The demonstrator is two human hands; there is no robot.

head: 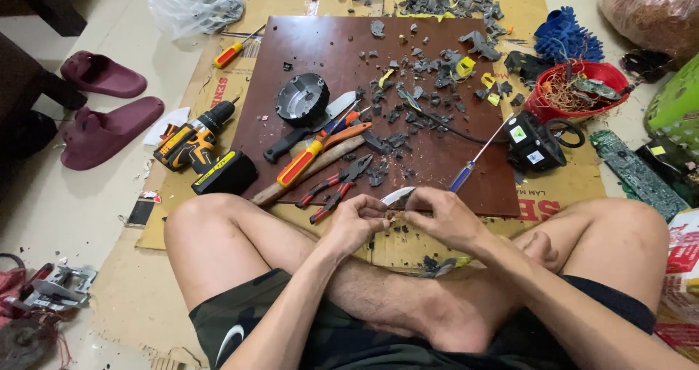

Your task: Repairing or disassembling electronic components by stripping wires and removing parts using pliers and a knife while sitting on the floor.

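I sit cross-legged on the floor with both hands together over my shins. My left hand (354, 222) and my right hand (444, 217) pinch a small pale grey shard (397, 194) between their fingertips, at the near edge of a dark brown board (306, 42). Just beyond my left hand lie red-handled pliers (336, 186) on the board. A blue-handled screwdriver (473, 159) lies just beyond my right hand.
On the board lie a knife (309, 126), an orange-handled tool (320, 151), a round black part (301, 98) and several dark plastic fragments (408, 108). A cordless drill (200, 148) lies left, a red bowl of wire (579, 89) and black adapter (533, 146) right. Maroon slippers (102, 115) sit far left.
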